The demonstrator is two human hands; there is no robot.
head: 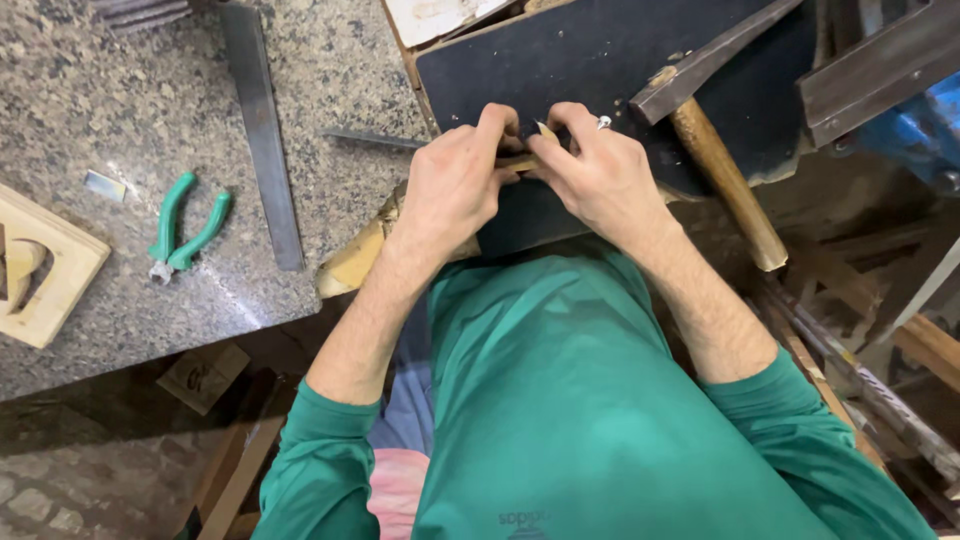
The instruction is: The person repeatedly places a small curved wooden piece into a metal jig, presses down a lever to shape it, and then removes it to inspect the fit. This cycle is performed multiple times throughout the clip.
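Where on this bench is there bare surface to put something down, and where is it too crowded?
Bare granite counter lies left of the steel ruler, above the green pliers; another patch sits between the ruler and the dark board. It is crowded where the left hand and right hand pinch a small wooden piece, beside the hammer.

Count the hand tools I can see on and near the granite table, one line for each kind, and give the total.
Green-handled pliers: 1
Hammer with wooden handle: 1
Long flat metal bar: 1
Total: 3
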